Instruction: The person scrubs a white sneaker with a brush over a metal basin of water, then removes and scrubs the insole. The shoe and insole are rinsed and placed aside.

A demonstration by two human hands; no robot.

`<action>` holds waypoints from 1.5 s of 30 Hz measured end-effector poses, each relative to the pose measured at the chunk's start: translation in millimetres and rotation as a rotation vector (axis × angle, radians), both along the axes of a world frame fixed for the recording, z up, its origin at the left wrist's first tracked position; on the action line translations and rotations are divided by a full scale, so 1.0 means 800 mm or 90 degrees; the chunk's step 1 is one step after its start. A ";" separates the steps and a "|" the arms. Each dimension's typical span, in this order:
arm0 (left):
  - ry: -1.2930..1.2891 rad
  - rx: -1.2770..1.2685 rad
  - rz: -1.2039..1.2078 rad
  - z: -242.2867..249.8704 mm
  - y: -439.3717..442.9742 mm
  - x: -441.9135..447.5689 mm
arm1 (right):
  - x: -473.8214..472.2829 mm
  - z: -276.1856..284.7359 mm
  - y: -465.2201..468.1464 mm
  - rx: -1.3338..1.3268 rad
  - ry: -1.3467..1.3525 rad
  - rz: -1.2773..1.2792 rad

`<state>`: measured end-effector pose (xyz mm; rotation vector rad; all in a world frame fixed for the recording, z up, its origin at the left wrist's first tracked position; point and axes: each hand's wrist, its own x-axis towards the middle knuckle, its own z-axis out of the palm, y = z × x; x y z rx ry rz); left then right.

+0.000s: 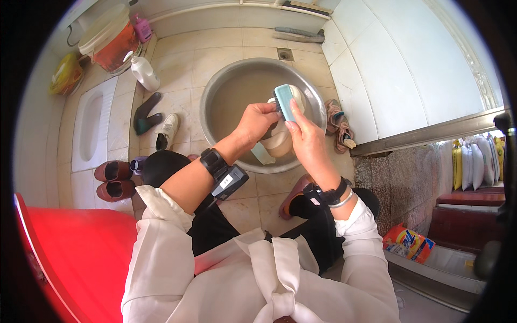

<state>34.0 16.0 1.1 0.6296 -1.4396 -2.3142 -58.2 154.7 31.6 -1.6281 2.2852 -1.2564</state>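
Note:
My right hand point(305, 131) grips a light-blue scrubbing brush point(285, 101) with dark bristles facing left. At the bristle side is my left hand point(258, 121), its fingertips curled against a pale shoe point(278, 141); how firmly they hold it is partly hidden. The shoe is over the right half of a wide metal basin point(214, 76), which contains murky brownish water. Part of the shoe lies behind the brush and my hands. A pale greenish piece point(262, 153) shows at the basin's near side, below my left hand.
Left of the basin are a white sneaker point(167, 129), a white pump bottle point(144, 73), dark green footwear point(147, 115), brown shoes point(115, 190) and a squat toilet point(95, 121). Pink sneakers point(338, 125) stand close on its right. A floor drain point(285, 54) lies beyond.

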 end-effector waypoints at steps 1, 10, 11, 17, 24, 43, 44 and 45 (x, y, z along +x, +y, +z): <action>-0.044 -0.006 0.011 0.001 0.000 -0.002 | -0.002 0.003 0.001 0.018 -0.033 -0.013; -0.092 -0.074 -0.047 0.004 0.006 -0.001 | -0.001 0.012 0.004 0.079 0.059 -0.030; -0.044 -0.026 -0.012 0.005 0.006 -0.004 | 0.000 0.010 0.000 0.078 0.064 -0.038; -0.063 -0.043 0.014 0.008 0.005 -0.004 | -0.001 0.009 -0.003 0.094 0.005 0.008; -0.107 -0.055 0.007 0.010 0.003 0.000 | -0.005 0.010 0.000 0.142 -0.012 0.001; -0.092 -0.071 -0.091 -0.004 0.017 -0.001 | -0.032 0.013 -0.021 0.103 -0.028 -0.158; -0.075 -0.062 -0.104 -0.002 0.017 0.000 | -0.039 0.014 -0.022 0.160 -0.178 -0.203; -0.063 -0.049 -0.115 0.001 0.015 0.002 | -0.045 0.015 -0.015 0.108 -0.354 -0.188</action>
